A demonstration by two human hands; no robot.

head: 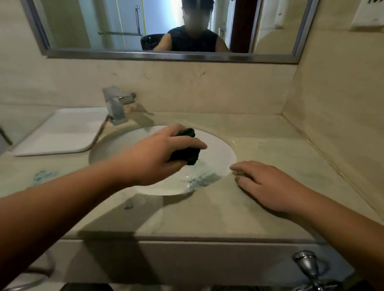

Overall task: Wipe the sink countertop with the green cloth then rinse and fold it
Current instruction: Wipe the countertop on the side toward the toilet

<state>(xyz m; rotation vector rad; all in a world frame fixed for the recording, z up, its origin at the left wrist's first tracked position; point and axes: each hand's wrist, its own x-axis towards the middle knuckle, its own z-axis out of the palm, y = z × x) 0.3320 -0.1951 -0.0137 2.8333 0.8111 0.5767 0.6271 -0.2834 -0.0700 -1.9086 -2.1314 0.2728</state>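
– Green cloth, dark and bunched up (pixel 185 155): where is it?

– In the left hand (pixel 163 152), over the round white sink basin (pixel 218 152), toward its far side. The fingers and thumb are curled round it, so only a crumpled wad shows between them.

– Does the cloth touch the basin?

– I cannot tell. It hangs low over the white bowl, but the hand hides its underside.

– And the right hand (pixel 263 185)?

– It lies palm down on the beige marble countertop (pixel 266 146), right at the near right rim of the basin. The fingers are loose, a little bent, and have hold of nothing.

– What marks are on the surfaces?

– Blue-green smears (pixel 197 180) run across the near floor of the basin among wet streaks. A similar blue patch (pixel 42 176) sits on the countertop to the left, and a small one lies just in front of the basin.

– What else stands around the sink?

– A square chrome faucet (pixel 116 105) rises behind the basin on its left. Beside that lies a flat white rectangular tray (pixel 56 132). A metal-framed wall mirror (pixel 170 57) hangs above, with a person in a dark sleeveless top reflected in it. A chrome valve (pixel 307 267) shows below the counter's front edge, at the right.
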